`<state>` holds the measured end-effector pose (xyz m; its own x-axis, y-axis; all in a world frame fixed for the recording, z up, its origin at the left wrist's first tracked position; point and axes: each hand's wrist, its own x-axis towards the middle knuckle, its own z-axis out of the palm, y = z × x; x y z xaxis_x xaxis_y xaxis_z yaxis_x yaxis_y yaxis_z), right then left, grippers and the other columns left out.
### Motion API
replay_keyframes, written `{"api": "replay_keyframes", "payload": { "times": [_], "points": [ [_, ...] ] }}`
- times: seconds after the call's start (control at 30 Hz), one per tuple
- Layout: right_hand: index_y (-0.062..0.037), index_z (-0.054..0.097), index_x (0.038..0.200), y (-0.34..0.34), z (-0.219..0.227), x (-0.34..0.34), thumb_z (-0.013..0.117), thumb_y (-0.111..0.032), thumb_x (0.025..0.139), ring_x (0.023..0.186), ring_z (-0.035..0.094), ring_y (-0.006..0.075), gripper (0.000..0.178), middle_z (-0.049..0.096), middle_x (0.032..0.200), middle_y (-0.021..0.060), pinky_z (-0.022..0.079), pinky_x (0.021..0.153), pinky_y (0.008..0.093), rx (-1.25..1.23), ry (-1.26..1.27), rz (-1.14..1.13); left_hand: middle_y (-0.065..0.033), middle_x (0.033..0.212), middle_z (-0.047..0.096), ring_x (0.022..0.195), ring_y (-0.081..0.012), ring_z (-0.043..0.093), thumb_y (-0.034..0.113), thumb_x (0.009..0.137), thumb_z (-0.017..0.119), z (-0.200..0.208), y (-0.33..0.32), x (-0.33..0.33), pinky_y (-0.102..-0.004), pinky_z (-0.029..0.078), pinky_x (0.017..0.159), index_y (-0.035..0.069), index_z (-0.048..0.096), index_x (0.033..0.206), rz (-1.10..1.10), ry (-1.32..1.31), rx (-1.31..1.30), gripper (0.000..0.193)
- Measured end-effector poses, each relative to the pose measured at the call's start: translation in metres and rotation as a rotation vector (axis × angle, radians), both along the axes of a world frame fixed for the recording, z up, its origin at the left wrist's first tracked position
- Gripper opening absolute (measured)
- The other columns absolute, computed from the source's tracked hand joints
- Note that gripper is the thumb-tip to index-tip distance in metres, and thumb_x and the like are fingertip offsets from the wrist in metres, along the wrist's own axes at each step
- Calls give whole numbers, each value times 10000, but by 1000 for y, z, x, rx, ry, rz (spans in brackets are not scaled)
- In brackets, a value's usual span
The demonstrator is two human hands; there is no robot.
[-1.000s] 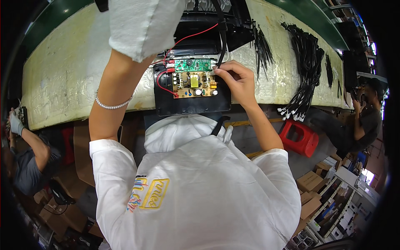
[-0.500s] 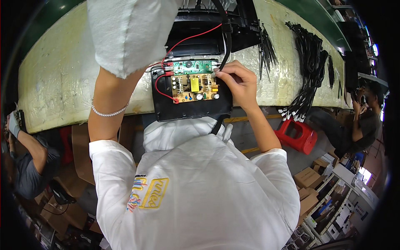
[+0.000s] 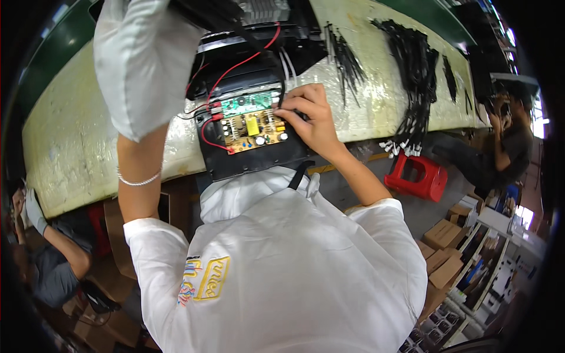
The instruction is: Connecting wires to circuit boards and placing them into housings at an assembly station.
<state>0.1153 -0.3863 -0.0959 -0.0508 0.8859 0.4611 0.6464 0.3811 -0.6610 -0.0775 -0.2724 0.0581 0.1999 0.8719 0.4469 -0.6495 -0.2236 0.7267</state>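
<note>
My right hand [image 3: 312,115] is bare, its thumb and fingertips pinched at the right end of a green circuit board [image 3: 253,103]. The fingers close on a small cable plug [image 3: 276,110], at the lower end of a black cable [image 3: 273,65]; the plug is mostly covered. Below the green board is a tan power board [image 3: 238,130] with a yellow transformer. Both boards lie in a black housing [image 3: 241,167], with red wires plugged in at their left side. My left hand [image 3: 144,65], in a white glove, is raised beside dark cabling at the upper edge; its fingers are hidden.
Behind the boards lies a larger black casing [image 3: 306,44] with a metal heatsink. To the right are black cable ties [image 3: 344,59] and a thick cable bundle [image 3: 412,70] with white plugs. A red stool [image 3: 416,178] stands beyond the table edge. Other people sit at both sides.
The view has shifted, so the table and boards sit further left. My right hand stays at the board's right end. Dark cabling now shows beside my gloved left hand.
</note>
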Motion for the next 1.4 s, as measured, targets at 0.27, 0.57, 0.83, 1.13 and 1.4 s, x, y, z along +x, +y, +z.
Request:
{"api": "replay_keyframes", "payload": {
  "times": [0.27, 0.57, 0.83, 1.13, 1.4],
  "points": [
    [-23, 727, 990, 35, 41, 80, 684, -134, 879, 731, 620, 95, 163, 704, 831, 84, 480, 634, 241, -198, 38, -197, -141, 1203, 615, 1095, -205, 604, 279, 939, 613, -15, 36, 11, -315, 470, 951, -2, 520, 1308, 151, 1067, 153, 473],
    [12, 703, 772, 142, 10, 137, 760, -319, 750, 709, 681, 325, 337, 700, 741, 175, 522, 691, 399, -497, -516, -235, -173, 986, 613, 986, -329, 623, 271, 847, 686, -107, -56, 17, -382, 495, 902, 2, 575, 1039, 179, 1247, 356, 348],
    [43, 587, 885, 87, 45, 101, 639, -136, 898, 771, 704, 182, 187, 670, 830, 125, 590, 714, 270, -647, 295, -47, -169, 1015, 644, 967, -335, 625, 386, 886, 616, -105, -42, 22, -404, 500, 855, 14, 636, 944, -25, 1601, 274, 377],
    [10, 545, 954, 21, 9, 30, 592, -85, 957, 676, 584, 74, 106, 664, 980, 142, 395, 481, 153, -708, 1153, -163, -154, 1015, 648, 1042, -309, 599, 250, 931, 521, -131, 4, 25, -356, 463, 936, 49, 672, 1083, -196, 1535, 612, 294],
    [5, 574, 971, 19, 5, 26, 600, -74, 949, 649, 543, 63, 86, 667, 983, 115, 390, 456, 172, -686, 1290, -80, -141, 972, 681, 916, -290, 650, 315, 851, 655, -125, 7, 35, -341, 500, 831, 59, 693, 983, -301, 1338, 50, 291]
  ]
}}
